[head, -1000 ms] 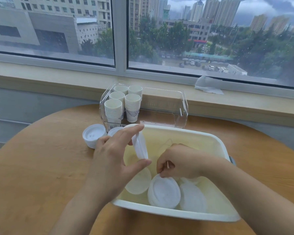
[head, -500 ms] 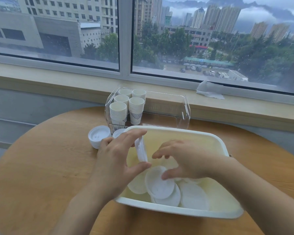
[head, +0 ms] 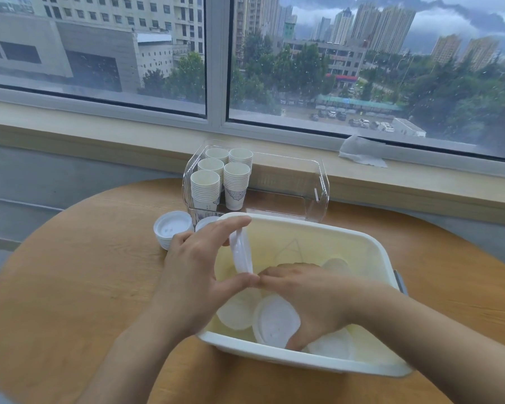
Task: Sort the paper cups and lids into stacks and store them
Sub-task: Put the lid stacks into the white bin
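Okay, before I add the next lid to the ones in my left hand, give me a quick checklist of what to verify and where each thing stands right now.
1. Left hand pinches the held lids between thumb and forefinger, on edge: ok.
2. Right hand has a lid in the tub: ok, fingers are on one.
3. That it lifts one lid, not several: cannot tell.
4. Lid stack on the table stands reachable beside the tub: ok.
5. Cup stacks stand upright in the clear bin: ok.
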Demonstrator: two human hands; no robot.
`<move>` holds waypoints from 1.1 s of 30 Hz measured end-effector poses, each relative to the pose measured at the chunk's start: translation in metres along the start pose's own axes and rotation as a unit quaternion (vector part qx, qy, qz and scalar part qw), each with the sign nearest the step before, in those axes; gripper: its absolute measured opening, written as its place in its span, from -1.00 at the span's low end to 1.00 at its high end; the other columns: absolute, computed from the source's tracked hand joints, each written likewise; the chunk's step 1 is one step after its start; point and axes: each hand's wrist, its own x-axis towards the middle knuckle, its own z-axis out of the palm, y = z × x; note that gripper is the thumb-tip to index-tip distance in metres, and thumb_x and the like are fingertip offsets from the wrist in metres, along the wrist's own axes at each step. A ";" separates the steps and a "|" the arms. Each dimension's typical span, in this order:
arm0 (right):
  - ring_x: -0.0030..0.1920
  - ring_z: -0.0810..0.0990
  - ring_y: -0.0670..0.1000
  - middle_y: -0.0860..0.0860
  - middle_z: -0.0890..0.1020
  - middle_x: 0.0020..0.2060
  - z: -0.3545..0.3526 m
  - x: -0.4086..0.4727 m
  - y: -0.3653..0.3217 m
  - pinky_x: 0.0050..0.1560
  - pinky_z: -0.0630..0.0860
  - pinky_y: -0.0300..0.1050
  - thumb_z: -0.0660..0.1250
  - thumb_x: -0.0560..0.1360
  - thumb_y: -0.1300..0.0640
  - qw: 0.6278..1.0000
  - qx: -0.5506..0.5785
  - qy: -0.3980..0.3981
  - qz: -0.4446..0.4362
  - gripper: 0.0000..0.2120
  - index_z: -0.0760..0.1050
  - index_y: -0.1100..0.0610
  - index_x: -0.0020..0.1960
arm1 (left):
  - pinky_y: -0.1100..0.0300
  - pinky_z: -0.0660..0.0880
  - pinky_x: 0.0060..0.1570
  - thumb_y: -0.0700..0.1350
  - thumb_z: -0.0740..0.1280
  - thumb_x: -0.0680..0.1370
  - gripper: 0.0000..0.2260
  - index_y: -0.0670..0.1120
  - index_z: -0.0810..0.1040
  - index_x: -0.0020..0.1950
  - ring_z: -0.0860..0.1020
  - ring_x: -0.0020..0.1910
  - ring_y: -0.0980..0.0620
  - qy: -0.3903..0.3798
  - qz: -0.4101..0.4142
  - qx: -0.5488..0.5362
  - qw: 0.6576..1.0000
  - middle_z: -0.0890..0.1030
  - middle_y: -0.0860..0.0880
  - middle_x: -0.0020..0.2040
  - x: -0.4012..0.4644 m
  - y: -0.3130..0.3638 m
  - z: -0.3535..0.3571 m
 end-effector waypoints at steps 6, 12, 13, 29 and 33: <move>0.34 0.45 0.04 -0.09 0.43 0.42 0.011 0.001 0.001 0.38 0.39 0.06 0.54 0.40 -0.16 0.999 -0.045 0.006 -0.006 -0.10 0.14 -0.14 0.60 | 0.21 0.31 0.24 0.25 0.48 0.35 -0.34 0.24 0.46 0.45 0.32 0.20 0.60 0.013 0.008 0.008 1.000 0.41 0.55 0.18 -0.002 0.001 -0.001; 0.40 0.42 0.04 -0.08 0.45 0.43 0.006 0.005 0.015 0.41 0.36 0.01 0.39 0.50 -0.26 0.992 -0.076 0.090 0.045 -0.22 0.16 -0.13 0.61 | 0.22 0.29 0.23 0.23 0.51 0.35 -0.35 0.24 0.48 0.44 0.29 0.19 0.64 0.019 0.009 0.001 1.000 0.40 0.57 0.16 -0.004 0.002 -0.001; 0.41 0.42 0.02 -0.10 0.44 0.44 0.005 0.005 0.015 0.41 0.35 0.00 0.41 0.47 -0.31 0.993 -0.066 0.086 0.042 -0.19 0.16 -0.15 0.61 | 0.23 0.29 0.21 0.21 0.52 0.35 -0.35 0.22 0.49 0.44 0.27 0.20 0.66 0.020 0.009 0.004 1.000 0.39 0.57 0.15 -0.004 0.003 -0.002; 0.48 0.38 -0.05 -0.20 0.42 0.50 -0.003 -0.002 0.017 0.48 0.32 -0.05 0.46 0.35 -0.46 0.994 -0.006 0.069 0.081 -0.04 0.16 -0.20 0.61 | 0.48 0.06 0.29 0.25 0.48 0.36 -0.34 0.26 0.44 0.46 0.29 0.24 0.59 0.000 0.010 0.018 1.000 0.43 0.52 0.26 -0.006 -0.002 -0.001; 0.48 0.37 -0.09 -0.21 0.41 0.49 -0.016 -0.008 0.017 0.47 0.28 -0.11 0.43 0.35 -0.51 0.991 0.035 0.083 0.096 -0.06 0.23 -0.17 0.60 | 0.48 0.06 0.30 0.26 0.48 0.36 -0.34 0.27 0.44 0.45 0.28 0.23 0.60 -0.001 0.009 0.022 1.000 0.42 0.52 0.24 -0.007 -0.004 -0.002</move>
